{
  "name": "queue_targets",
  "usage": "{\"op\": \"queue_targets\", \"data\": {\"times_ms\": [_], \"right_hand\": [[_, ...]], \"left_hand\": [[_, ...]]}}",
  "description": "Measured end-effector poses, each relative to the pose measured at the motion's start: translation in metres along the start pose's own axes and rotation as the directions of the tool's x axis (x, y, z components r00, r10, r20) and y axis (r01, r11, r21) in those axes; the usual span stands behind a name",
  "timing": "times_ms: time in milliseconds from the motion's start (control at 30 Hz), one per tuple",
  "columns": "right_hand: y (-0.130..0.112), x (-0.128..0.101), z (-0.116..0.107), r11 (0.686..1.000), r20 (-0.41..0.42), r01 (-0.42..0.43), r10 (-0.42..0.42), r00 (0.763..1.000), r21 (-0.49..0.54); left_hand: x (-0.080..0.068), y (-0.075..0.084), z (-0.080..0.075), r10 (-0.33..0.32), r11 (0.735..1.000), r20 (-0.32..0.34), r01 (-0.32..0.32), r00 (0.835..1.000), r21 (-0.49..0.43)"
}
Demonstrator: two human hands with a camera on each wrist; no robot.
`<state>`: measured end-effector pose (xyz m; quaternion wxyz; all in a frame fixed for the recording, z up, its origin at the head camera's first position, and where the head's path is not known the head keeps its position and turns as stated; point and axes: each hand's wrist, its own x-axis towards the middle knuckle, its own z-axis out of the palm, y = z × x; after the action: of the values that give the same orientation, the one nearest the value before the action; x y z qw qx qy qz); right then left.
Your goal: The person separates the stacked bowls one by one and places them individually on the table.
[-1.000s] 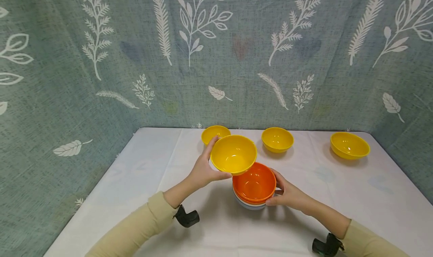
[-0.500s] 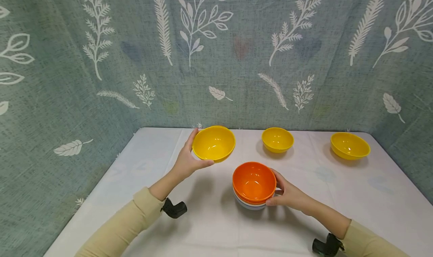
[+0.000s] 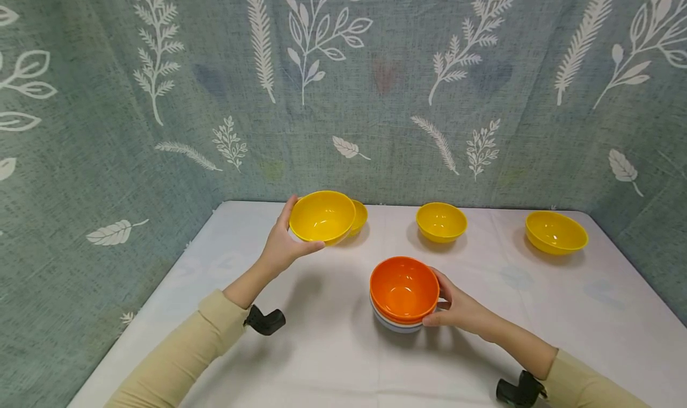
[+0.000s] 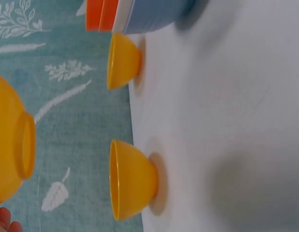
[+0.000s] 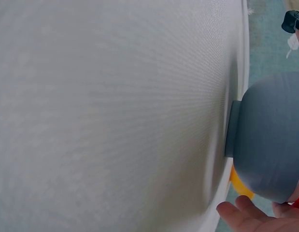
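My left hand (image 3: 281,247) pinches a yellow bowl (image 3: 322,217) aloft, far left over the table (image 3: 333,360), clear of its neighbour; my right hand (image 3: 456,306) curls round the orange bowl stack (image 3: 404,289), steadying it.

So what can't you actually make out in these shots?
- Stack, head view: how many bowls nest under the orange one; the top bowl and the right hand hide them.
- Far-left bowl, head view: mostly hidden by the held bowl.
- Left hand, left wrist view: cut off by the bottom edge, only fingertips show.
- Right hand, right wrist view: only fingertips show at the bottom edge.
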<state>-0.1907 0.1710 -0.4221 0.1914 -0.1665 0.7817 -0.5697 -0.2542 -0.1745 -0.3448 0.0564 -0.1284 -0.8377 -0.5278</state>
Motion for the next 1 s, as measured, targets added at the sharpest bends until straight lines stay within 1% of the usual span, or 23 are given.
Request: {"op": "queue_targets", "data": {"times_ms": [167,300,633,800,867,1000], "right_hand": [[0.001,0.000,0.000,1.000,0.000,-0.004,0.004,1.000,0.009],[0.001,0.000,0.000,1.000,0.002,0.000,0.000,1.000,0.012],[0.001,0.000,0.000,1.000,0.003,0.002,-0.002,1.000,0.006],[0.002,0.001,0.000,1.000,0.000,0.001,-0.001,1.000,0.006],[0.002,0.001,0.000,1.000,-0.001,0.000,0.000,1.000,0.009],[0.002,0.001,0.000,1.000,0.003,0.005,-0.006,1.000,0.013]], "left_hand": [[0.004,-0.005,-0.009,-0.027,0.999,-0.021,0.026,0.999,-0.023],[0.009,-0.010,-0.017,-0.049,0.999,-0.044,0.048,0.998,-0.025],[0.021,-0.027,-0.040,-0.078,0.996,-0.107,0.082,0.991,0.038],[0.028,-0.036,-0.049,-0.107,0.992,-0.147,0.115,0.983,0.045],[0.031,-0.041,-0.053,-0.115,0.992,-0.167,0.121,0.979,0.024],[0.037,-0.051,-0.060,-0.134,0.990,-0.221,0.139,0.966,0.011]]}}
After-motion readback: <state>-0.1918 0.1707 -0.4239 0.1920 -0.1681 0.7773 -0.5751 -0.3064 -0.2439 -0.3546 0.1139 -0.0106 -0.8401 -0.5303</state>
